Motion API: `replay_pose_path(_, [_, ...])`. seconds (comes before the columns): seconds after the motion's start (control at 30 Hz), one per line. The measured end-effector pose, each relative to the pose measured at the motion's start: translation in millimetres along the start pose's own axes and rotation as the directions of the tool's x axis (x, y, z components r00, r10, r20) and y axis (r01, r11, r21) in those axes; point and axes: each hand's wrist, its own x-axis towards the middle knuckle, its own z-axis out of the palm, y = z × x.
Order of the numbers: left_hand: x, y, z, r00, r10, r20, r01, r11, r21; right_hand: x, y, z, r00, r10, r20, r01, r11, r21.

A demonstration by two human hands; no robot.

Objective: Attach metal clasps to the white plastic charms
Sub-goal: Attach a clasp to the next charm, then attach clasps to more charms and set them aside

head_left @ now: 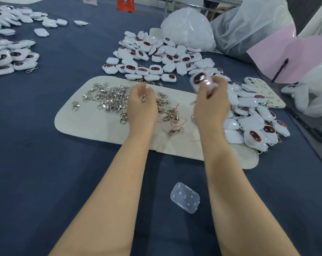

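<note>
My right hand (211, 106) holds up a blurred white charm (202, 81) with a dark red face, above the right part of the beige mat (93, 122). My left hand (141, 106) hovers over the mat with its fingers curled around a small metal clasp (142, 97). A heap of silver clasps (108, 98) lies on the mat to its left, with a few loose ones (175, 130) between my hands. One pile of white charms (156, 58) sits behind the mat, and another pile of charms with clasps (252, 122) lies right of my right hand.
More charms (14, 60) lie at the far left on the blue cloth table (45, 163). A clear plastic cover (185, 197) sits between my forearms. White plastic bags (189, 28), a pink sheet (293, 52) with a pen (280, 70), and an orange object (126, 4) stand at the back.
</note>
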Motion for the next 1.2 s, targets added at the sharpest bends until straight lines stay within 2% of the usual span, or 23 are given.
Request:
replay_pose_path(0.07, [-1.3, 0.4, 0.2, 1.000, -0.004, -0.027, 0.004, 1.000, -0.019, 13.2, 5.7, -17.1, 0.978, 0.055, -0.203, -0.056, 0.998, -0.002])
replay_pose_path(0.17, [-2.5, -0.5, 3.6, 0.999, -0.002, -0.052, 0.000, 0.999, -0.039, 17.9, 10.2, -24.2, 0.964, 0.076, -0.255, -0.120, 0.980, -0.160])
replay_pose_path(0.23, [-2.7, -0.5, 8.6, 0.998, -0.011, -0.068, 0.007, 0.999, -0.052, 10.0, 4.1, -11.4, 0.984, -0.003, -0.179, -0.031, 0.982, -0.186])
replay_pose_path(0.33, [-1.8, 2.4, 19.3, 0.998, -0.026, -0.062, 0.021, 0.997, -0.079, 4.0, -4.4, 19.0, 0.984, -0.158, 0.078, 0.171, 0.964, -0.203])
replay_pose_path(0.43, [6.9, 10.1, 33.0, 0.999, -0.029, -0.043, 0.025, 0.996, -0.086, 19.0, -4.2, 45.0, 0.966, -0.101, 0.238, 0.173, 0.937, -0.303])
replay_pose_path(0.6, [31.9, 16.6, 61.5, 0.999, -0.040, -0.032, 0.038, 0.997, -0.072, 68.0, 8.6, 65.6, 0.955, 0.195, 0.224, -0.035, 0.822, -0.568])
replay_pose_path(0.73, [48.8, 16.1, 86.6, 0.999, -0.032, 0.001, 0.032, 0.998, -0.060, 92.8, 22.1, 68.8, 0.910, 0.369, 0.189, -0.169, 0.746, -0.644])
replay_pose_path(0.8, [55.1, 15.8, 94.5, 0.999, -0.037, 0.011, 0.038, 0.997, -0.064, 97.7, 27.3, 69.6, 0.906, 0.374, 0.201, -0.147, 0.720, -0.678])
replay_pose_path(0.93, [60.3, 10.6, 97.3, 0.999, -0.048, 0.009, 0.048, 0.998, -0.048, 95.4, 30.3, 72.8, 0.926, 0.292, 0.238, -0.048, 0.718, -0.694])
replay_pose_path(1.07, [55.3, 14.0, 86.2, 0.998, -0.058, 0.015, 0.058, 0.997, -0.041, 91.5, 29.8, 74.0, 0.933, 0.227, 0.278, -0.014, 0.797, -0.604])
replay_pose_path(1.2, [50.5, 20.4, 61.9, 0.986, -0.139, 0.087, 0.143, 0.989, -0.043, 83.7, 28.7, 71.2, 0.930, 0.196, 0.311, 0.003, 0.842, -0.539])
